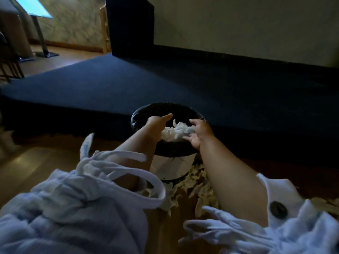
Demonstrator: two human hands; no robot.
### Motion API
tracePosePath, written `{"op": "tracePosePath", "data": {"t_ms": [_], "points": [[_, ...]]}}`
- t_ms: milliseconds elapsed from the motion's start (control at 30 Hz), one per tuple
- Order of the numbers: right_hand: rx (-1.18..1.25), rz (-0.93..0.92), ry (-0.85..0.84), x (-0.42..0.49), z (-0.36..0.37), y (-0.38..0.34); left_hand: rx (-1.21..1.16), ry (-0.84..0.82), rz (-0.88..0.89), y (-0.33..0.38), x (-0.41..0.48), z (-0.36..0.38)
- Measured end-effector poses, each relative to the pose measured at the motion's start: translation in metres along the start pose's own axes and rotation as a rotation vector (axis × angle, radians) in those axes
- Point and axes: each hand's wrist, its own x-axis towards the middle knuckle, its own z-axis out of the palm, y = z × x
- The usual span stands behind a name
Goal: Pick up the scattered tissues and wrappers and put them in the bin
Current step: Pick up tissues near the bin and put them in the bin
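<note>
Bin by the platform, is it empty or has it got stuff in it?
Not empty: crumpled white tissues sit heaped inside the bin.

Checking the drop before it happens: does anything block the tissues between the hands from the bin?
Nothing visible does. The tissues sit between the left hand and right hand, right at the bin's open, lidless mouth.

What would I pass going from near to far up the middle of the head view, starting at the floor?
scattered tissues on the floor → bin → tissues inside the bin → dark platform → wall
</note>
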Motion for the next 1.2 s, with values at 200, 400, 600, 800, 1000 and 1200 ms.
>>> {"op": "tracePosePath", "data": {"t_ms": [200,400,600,800,1000,1200], "points": [[0.036,-0.037,-0.006,-0.029,-0.012,0.013,0.092,-0.007,0.098,-0.007,-0.034,-0.014],[0.027,0.043,-0.042,-0.115,-0.025,0.049,0.247,-0.113,0.025,-0.031,-0.127,-0.051],[-0.1,0.143,-0.04,-0.144,-0.014,0.121,0.493,-0.045,-0.025,-0.064,-0.164,-0.112],[-0.307,0.223,0.016,-0.109,0.004,0.223,0.346,0.083,-0.136,-0.178,-0.125,-0.178],[-0.539,0.295,0.038,-0.072,0.027,0.299,0.498,0.26,-0.218,-0.258,-0.084,-0.229],[-0.936,0.097,-0.085,-0.026,0.065,0.328,0.98,0.205,-0.244,-0.273,-0.034,-0.269]]}}
